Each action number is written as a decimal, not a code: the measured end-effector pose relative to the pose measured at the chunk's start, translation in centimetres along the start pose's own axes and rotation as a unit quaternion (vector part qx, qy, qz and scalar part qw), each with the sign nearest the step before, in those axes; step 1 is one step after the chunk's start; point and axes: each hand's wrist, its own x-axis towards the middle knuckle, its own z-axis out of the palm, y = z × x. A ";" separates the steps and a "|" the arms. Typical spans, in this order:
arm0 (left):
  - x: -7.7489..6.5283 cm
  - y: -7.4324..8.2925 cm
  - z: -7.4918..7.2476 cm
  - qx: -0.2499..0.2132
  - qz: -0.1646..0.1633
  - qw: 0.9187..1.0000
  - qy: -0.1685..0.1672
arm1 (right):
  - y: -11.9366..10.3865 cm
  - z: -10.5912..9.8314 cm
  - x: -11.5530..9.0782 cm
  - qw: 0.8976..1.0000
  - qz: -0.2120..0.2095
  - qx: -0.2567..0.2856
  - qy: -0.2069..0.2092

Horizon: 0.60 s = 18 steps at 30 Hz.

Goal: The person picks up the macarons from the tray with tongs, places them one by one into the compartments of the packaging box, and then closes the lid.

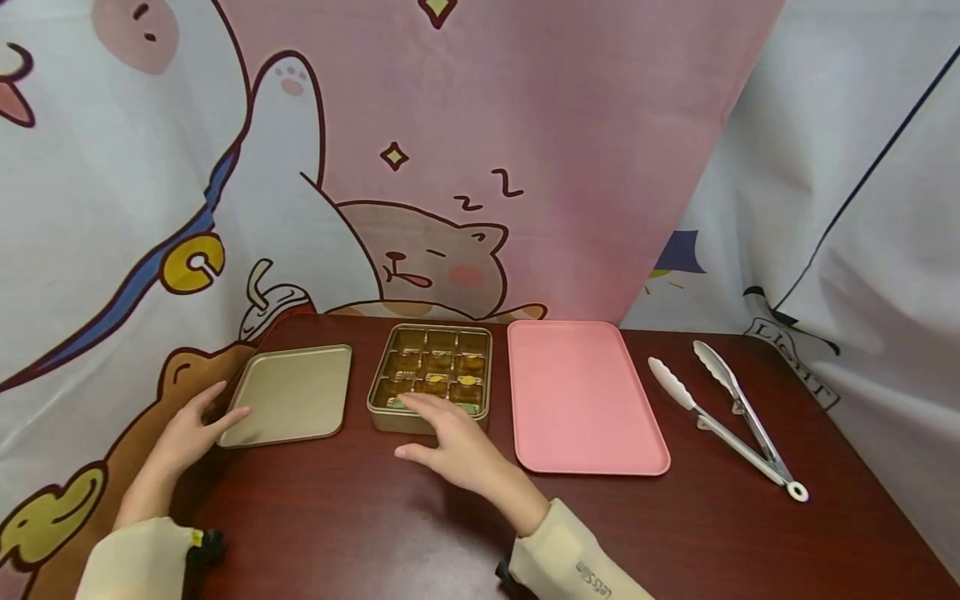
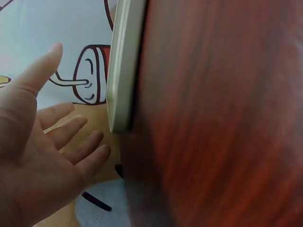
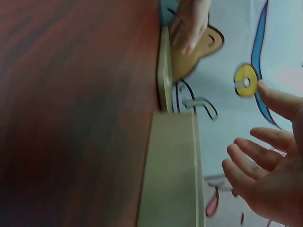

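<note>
In the head view my left hand (image 1: pixel 180 435) is at the left edge of a flat gold metal lid (image 1: pixel 296 396), thumb over its near corner. The left wrist view shows this hand's fingers (image 2: pixel 92 158) loosely spread beside the lid's edge, nothing gripped. My right hand (image 1: pixel 467 450) hovers over the near rim of a square gold tin (image 1: pixel 397 420), palm empty. Inside the tin, a gold divided insert (image 1: pixel 438 340) has several compartments; small yellow pieces (image 1: pixel 467 381) and greenish ones lie toward the near side, partly hidden by my fingers. The right wrist view shows that hand's fingers apart.
Right of the tin lies a pink rectangular tray (image 1: pixel 581 396). Farther right, metal tongs with pale tips (image 1: pixel 672 385) lie spread on the dark red-brown table (image 1: pixel 360 533). A printed cartoon cloth (image 1: pixel 585 167) hangs behind the table's back edge and along its sides.
</note>
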 end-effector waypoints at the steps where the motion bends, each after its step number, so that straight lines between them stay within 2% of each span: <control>1: -0.1 -0.2 0.0 0.005 -0.003 1.000 -0.001 | -0.3 0.5 0.2 1.000 -0.006 0.003 -0.012; 6: -0.1 -0.8 0.0 0.020 -0.014 1.000 -0.014 | -1.1 2.8 1.3 0.998 -0.039 -0.009 -0.057; 10: 0.1 -1.1 -0.1 0.020 -0.008 1.000 -0.012 | -1.3 4.7 2.1 0.995 -0.050 -0.018 -0.085; 14: 0.3 -1.5 0.0 0.026 -0.006 1.000 0.001 | -1.3 6.4 3.0 0.993 -0.016 0.005 -0.120; 18: 0.2 -1.7 0.2 0.018 -0.011 1.000 -0.003 | -1.2 7.6 3.7 0.988 0.047 0.040 -0.140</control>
